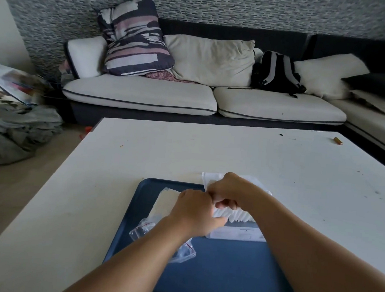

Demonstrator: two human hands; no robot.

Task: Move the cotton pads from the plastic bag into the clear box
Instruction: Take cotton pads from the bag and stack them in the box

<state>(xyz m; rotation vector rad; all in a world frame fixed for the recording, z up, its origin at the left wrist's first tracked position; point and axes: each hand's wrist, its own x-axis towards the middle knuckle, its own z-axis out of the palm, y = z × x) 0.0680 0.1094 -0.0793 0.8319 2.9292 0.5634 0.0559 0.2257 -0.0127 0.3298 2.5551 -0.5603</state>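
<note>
A dark blue tray point(223, 273) lies on the white table. On its far right stands the clear box point(237, 233), with a row of white cotton pads point(234, 216) standing upright in it. My right hand point(227, 191) is over the box, fingers curled onto the tops of the pads. My left hand point(196, 211) presses against the left end of that row. A crumpled clear plastic bag point(149, 229) with a red strip lies under my left forearm. A flat white slab point(165, 201), possibly the lid, sits left of the box. Another clear wrapper point(212, 178) shows behind my right hand.
The white table point(140, 165) stretches ahead, with a small orange-brown cylinder point(338, 141) near its far right edge. Beyond it is a sofa with cushions and a black backpack point(276, 72). A pile of cloth lies on the floor at left.
</note>
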